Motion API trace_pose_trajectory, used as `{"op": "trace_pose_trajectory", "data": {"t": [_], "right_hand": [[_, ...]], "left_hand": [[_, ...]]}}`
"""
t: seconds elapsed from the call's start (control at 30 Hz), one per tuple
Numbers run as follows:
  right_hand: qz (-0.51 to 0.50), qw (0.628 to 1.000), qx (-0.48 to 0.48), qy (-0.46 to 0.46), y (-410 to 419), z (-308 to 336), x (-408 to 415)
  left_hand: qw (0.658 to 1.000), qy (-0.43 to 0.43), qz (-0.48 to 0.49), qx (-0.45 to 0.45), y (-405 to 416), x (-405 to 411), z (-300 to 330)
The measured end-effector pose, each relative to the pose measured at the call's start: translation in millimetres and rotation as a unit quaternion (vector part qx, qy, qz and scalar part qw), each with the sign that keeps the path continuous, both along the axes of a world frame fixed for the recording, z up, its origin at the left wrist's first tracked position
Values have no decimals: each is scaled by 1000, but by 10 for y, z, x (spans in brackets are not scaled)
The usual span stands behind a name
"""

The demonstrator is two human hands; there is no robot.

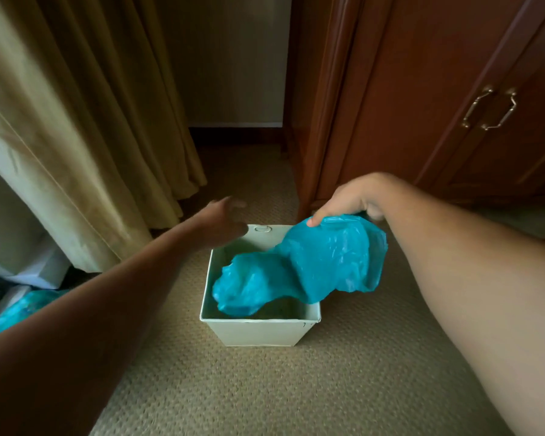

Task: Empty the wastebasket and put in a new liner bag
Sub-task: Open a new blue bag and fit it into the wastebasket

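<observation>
Teal liner bag (324,262) ×1, right hand (346,199) grips | wastebasket (258,332) ×1 | left hand (224,215) fingers spread

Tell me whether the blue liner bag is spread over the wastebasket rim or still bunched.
Still bunched. The blue liner bag hangs crumpled from the right hand, its lower end inside the wastebasket, not over the rim.

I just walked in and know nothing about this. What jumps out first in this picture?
The bright turquoise liner bag stands out: the right hand grips its upper edge while its lower end droops into the pale square wastebasket on the carpet. The left hand reaches, fingers spread, toward the basket's far left corner. Another turquoise bag lies at the far left, below the curtain.
</observation>
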State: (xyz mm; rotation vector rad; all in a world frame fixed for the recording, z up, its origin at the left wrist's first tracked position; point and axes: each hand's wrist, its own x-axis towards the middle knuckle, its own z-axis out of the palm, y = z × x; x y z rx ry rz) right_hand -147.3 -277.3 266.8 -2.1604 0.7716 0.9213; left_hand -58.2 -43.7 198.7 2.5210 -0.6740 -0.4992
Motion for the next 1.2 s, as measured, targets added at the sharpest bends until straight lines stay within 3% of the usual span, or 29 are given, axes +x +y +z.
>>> {"op": "trace_pose_trajectory", "data": {"t": [0.03,0.1,0.2,0.27,0.37,0.53,0.6,0.73,0.93,1.03,1.13,1.2], "right_hand": [[4,1000,8,2,23,-5,3],[3,1000,27,2,69,-62,26],[-6,999,42,-12,112,-238,128],[11,999,42,-11,171,-299,182],[-3,998,52,-29,247,-347,215],[-162,974,154,-39,237,-395,169],[-153,974,160,-39,263,-367,130],[-154,969,169,-92,357,-386,105],[-172,970,65,-160,373,-459,114],[-146,971,-34,-184,372,-523,113],[-83,957,-164,-224,407,-640,98],[-44,952,-192,-236,439,-698,104]], "left_hand": [[998,-13,-4,-54,-70,-64,41],[989,88,-20,-115,-190,-211,171],[926,359,-84,-76,-346,-469,400],[907,402,-116,-52,-459,-583,449],[934,339,-98,-61,-589,-617,383],[943,309,-24,-120,-426,-364,180],[954,259,27,-149,-351,-344,131],[934,273,118,-197,-254,-338,55],[933,229,234,-150,-94,-306,15],[939,149,299,-79,91,-246,-90],[964,8,261,52,236,-241,-179],[971,2,230,72,229,-249,-210]]}}
